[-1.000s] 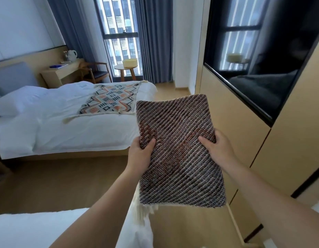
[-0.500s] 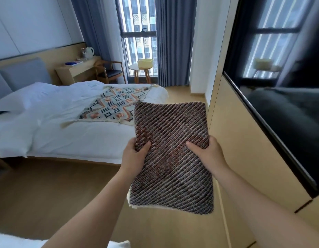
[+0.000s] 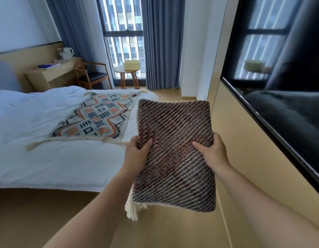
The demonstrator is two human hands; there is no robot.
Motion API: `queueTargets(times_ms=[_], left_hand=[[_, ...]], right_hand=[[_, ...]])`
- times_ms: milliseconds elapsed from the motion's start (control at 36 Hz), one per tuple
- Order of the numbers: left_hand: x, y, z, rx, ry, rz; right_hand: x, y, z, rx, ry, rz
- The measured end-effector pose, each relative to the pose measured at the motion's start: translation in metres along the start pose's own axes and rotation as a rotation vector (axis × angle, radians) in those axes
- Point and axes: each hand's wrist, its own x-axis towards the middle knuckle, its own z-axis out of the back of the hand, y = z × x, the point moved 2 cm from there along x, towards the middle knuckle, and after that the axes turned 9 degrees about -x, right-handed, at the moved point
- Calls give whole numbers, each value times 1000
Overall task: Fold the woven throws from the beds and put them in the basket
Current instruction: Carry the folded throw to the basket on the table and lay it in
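A folded brown woven throw [image 3: 174, 145] with a white fringe at its lower left is held flat in front of me. My left hand [image 3: 136, 153] grips its left edge, thumb on top. My right hand [image 3: 211, 152] grips its right edge the same way. A second throw [image 3: 99, 119], cream with an orange and black pattern, lies spread flat on the white bed [image 3: 47, 158] to the left. A pale yellow basket [image 3: 131, 64] stands on a small round table [image 3: 119, 69] by the window, far ahead.
A wooden chair [image 3: 94, 76] and a desk [image 3: 51, 72] with a kettle stand at the back left. A wood-panelled wall [image 3: 244, 158] with a dark screen [image 3: 289, 86] runs along my right. Wooden floor lies between the bed and that wall.
The view has moved forward and closer to the far bed and window; the near bed corner has dropped out of sight. Both hands keep the same hold on the folded throw.
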Motion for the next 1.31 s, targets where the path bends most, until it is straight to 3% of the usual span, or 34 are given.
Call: queueTargets(times_ms=[278,556,1028,1306], left_hand=[[146,0,-20,8,82,-31],[248,3,-68,49,117,-45],[444,4,-219,37,-27,-68],[533,10,-257,54,-87,-86]], right_hand=[[117,33,-42,-32,-87,24],[227,20,-56,-32,-108,32],[496,-8,-38,11,-28,96],[603,-4,-54,2,22,123]])
